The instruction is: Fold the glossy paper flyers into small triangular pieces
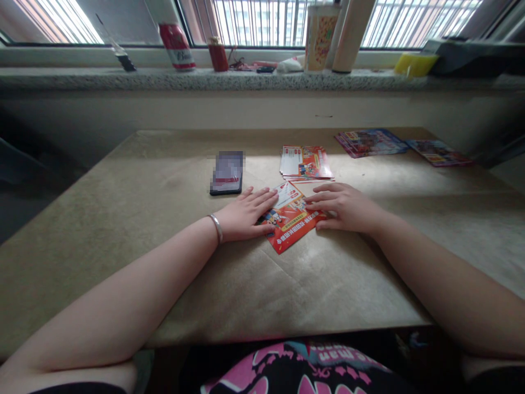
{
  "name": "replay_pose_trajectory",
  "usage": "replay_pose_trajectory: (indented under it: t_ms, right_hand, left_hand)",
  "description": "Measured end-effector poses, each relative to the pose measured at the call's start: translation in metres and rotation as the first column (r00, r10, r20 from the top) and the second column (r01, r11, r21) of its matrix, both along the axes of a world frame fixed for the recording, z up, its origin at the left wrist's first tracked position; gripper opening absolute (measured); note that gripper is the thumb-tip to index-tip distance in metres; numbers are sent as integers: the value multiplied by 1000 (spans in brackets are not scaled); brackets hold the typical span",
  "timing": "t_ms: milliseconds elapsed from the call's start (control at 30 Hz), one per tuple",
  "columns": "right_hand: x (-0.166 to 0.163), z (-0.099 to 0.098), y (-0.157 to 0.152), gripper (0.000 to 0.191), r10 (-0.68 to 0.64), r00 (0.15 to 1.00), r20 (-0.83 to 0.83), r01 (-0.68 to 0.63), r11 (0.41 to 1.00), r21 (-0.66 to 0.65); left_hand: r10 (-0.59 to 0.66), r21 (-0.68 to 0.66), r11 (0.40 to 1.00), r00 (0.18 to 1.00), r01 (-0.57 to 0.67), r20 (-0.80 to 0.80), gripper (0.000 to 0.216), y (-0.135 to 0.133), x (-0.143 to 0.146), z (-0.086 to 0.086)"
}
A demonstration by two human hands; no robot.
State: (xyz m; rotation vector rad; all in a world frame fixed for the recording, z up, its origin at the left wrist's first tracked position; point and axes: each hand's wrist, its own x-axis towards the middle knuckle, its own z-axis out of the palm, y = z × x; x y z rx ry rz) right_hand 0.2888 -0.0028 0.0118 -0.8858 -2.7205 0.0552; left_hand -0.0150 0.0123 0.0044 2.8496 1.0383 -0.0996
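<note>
A red and white printed leaflet (293,221) lies at an angle on the table, between my two hands. My left hand (246,214) rests flat with fingers stretched out, its fingertips over the leaflet's left edge. A silver bracelet (216,229) is on that wrist. From the right, my right hand (342,207) touches the leaflet's right edge, its fingers apart and slightly bent. Just beyond the leaflet sits a stack of similar red and white leaflets (307,162), its edges a little uneven.
A smartphone (227,172) lies beyond my left hand. Blue and purple leaflets (371,142) and another such pile (439,152) are at the table's far right. On the stone windowsill (254,81) stand a red can (177,46), a red bottle (217,54) and a tall cup (321,38).
</note>
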Motion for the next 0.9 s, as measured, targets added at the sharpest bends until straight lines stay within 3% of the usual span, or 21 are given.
replay_pose_trajectory:
  t_ms: [133, 433, 633, 900]
  right_hand:
    - [-4, 3, -5, 44, 28, 999, -18, -27, 999, 34]
    - [-11, -2, -6, 28, 42, 997, 64, -48, 993, 110]
    - [-15, 9, -10, 26, 27, 995, 99, -41, 988, 149]
    - [-19, 2, -12, 28, 49, 996, 77, -65, 971, 228]
  left_hand:
    - [-2, 42, 999, 1000, 2, -4, 70, 0, -3, 1]
    - [-5, 128, 992, 999, 0, 37, 67, -1, -2, -1]
    - [-104, 210, 974, 991, 84, 85, 41, 7, -9, 3]
    - [-260, 282, 936, 955, 212, 142, 37, 13, -14, 3]
